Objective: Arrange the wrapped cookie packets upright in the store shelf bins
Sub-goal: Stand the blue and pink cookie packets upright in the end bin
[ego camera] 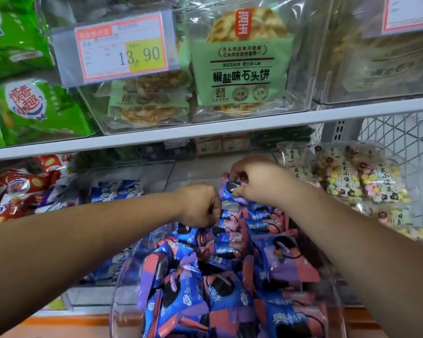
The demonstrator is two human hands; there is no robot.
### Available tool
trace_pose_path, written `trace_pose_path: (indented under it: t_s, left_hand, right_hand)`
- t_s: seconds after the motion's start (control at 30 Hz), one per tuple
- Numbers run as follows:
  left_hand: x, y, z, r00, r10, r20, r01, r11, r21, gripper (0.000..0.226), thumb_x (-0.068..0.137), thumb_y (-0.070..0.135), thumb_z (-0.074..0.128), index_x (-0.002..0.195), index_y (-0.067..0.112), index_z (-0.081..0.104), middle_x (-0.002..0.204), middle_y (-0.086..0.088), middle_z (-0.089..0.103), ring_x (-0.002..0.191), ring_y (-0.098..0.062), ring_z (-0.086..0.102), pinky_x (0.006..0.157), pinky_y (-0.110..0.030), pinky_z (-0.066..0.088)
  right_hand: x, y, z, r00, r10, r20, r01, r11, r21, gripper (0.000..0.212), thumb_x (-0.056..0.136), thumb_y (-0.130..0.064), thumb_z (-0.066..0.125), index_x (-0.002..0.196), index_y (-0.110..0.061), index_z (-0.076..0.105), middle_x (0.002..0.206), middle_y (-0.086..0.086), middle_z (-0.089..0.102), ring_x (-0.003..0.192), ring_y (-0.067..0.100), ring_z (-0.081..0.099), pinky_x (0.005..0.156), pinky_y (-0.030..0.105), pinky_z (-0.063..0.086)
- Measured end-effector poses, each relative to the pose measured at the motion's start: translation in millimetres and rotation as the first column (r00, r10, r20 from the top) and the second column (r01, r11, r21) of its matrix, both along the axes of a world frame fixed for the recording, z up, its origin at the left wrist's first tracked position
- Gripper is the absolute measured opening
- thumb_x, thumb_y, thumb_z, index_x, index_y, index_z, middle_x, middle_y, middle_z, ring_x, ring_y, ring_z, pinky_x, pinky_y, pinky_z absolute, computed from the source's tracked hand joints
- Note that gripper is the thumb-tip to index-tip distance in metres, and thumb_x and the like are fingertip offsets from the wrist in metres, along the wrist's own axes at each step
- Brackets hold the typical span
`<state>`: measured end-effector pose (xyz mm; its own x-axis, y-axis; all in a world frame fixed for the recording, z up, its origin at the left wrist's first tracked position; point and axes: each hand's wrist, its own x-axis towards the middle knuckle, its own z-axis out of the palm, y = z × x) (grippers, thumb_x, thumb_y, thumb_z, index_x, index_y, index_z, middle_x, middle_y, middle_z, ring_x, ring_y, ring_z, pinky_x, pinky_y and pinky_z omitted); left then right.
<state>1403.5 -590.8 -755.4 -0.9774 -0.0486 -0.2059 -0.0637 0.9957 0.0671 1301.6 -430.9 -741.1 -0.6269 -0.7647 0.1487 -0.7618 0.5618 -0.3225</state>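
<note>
Had one purple cookie packet (231, 189) up off the heap, pinched between thumb and fingertips of the right hand (257, 181), hanging over the far end of the clear bin (122, 276). Read it as the seating step: getting that one down on edge at the back.

Had the left hand (198, 206) knuckles-up just beside it, fingers curled down into the back of the loose pile (217, 289). Couldn't see the fingertips, so couldn't tell whether pinching a wrapper or just bracing.

Probably paid to use that hand as a bookend against flopping, then lower the packet straight down, face forward, snug against its neighbour before letting go. Called for a light grip with film that slick-looking, and no shoving.

Saw most of the pile nearer the camera lying flat and jumbled, so guessed plenty left to stand up.

Spotted further out: blue-and-white packets (117, 189) in the bin to the left, pastel puff bags (347, 176) to the right, white shelf edge (205, 132) overhead.
</note>
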Motion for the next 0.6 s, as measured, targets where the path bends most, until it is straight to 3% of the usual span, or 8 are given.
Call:
trace_pose_path:
  t_s: [0.07, 0.17, 0.37, 0.43, 0.53, 0.6]
  left_hand:
    - [-1.5, -1.7, -0.3, 0.997, 0.069, 0.037, -0.074, 0.985, 0.153, 0.011, 0.088, 0.019, 0.076, 0.077, 0.019, 0.077, 0.067, 0.015, 0.071, 0.060, 0.007, 0.061, 0.064, -0.012, 0.046]
    - [-2.9, -3.1, -0.4, 0.988, 0.127, 0.088, -0.148, 0.947, 0.284, 0.014, 0.090, 0.020, 0.078, 0.075, 0.023, 0.076, 0.072, 0.010, 0.074, 0.062, 0.003, 0.064, 0.066, -0.014, 0.050]
    - [-7.8, 0.8, -12.2, 0.966, 0.242, 0.086, -0.257, 0.924, 0.285, 0.006, 0.088, 0.016, 0.076, 0.088, 0.018, 0.082, 0.085, 0.005, 0.079, 0.084, -0.010, 0.073, 0.089, -0.029, 0.060]
    - [-9.0, 5.0, -13.6, 0.961, 0.253, 0.109, -0.275, 0.913, 0.303, 0.005, 0.087, 0.017, 0.078, 0.090, 0.015, 0.082, 0.087, 0.002, 0.079, 0.081, -0.012, 0.073, 0.091, -0.032, 0.060]
    - [-9.7, 14.7, -15.6, 0.966, 0.236, 0.105, -0.258, 0.916, 0.307, 0.009, 0.088, 0.015, 0.078, 0.095, 0.011, 0.082, 0.092, -0.001, 0.079, 0.071, -0.005, 0.065, 0.084, -0.026, 0.059]
    - [-8.4, 18.1, -14.5, 0.981, 0.179, 0.079, -0.193, 0.954, 0.230, 0.010, 0.090, 0.018, 0.076, 0.097, 0.013, 0.081, 0.096, 0.000, 0.079, 0.076, -0.007, 0.064, 0.077, -0.020, 0.052]
  right_hand:
    - [0.7, 1.1, -0.1, 1.000, 0.000, -0.012, 0.000, 1.000, 0.001, 0.021, 0.084, -0.040, 0.078, 0.100, -0.037, 0.065, 0.102, -0.006, 0.060, 0.091, 0.019, 0.061, 0.082, 0.034, 0.057]
    - [0.4, 2.6, 1.2, 1.000, -0.003, -0.002, 0.003, 1.000, 0.006, 0.022, 0.084, -0.042, 0.078, 0.102, -0.037, 0.067, 0.102, -0.005, 0.061, 0.090, 0.018, 0.061, 0.081, 0.034, 0.057]
    - [2.6, 2.0, 2.3, 1.000, 0.000, 0.000, 0.000, 0.999, 0.043, 0.024, 0.084, -0.043, 0.079, 0.104, -0.036, 0.067, 0.100, -0.006, 0.059, 0.090, 0.017, 0.061, 0.082, 0.033, 0.056]
    - [2.8, 1.6, 2.4, 1.000, -0.001, -0.010, 0.001, 0.999, 0.041, 0.025, 0.083, -0.043, 0.079, 0.103, -0.036, 0.067, 0.100, -0.006, 0.059, 0.090, 0.017, 0.061, 0.083, 0.034, 0.057]
    - [3.8, 1.2, 3.1, 1.000, 0.000, -0.009, 0.000, 0.999, 0.052, 0.026, 0.081, -0.044, 0.079, 0.103, -0.036, 0.067, 0.100, -0.007, 0.060, 0.090, 0.018, 0.061, 0.084, 0.035, 0.057]
    - [3.6, 2.0, 3.3, 1.000, -0.003, -0.014, 0.004, 0.999, 0.053, 0.025, 0.082, -0.044, 0.079, 0.102, -0.036, 0.067, 0.099, -0.007, 0.060, 0.089, 0.018, 0.061, 0.083, 0.035, 0.057]
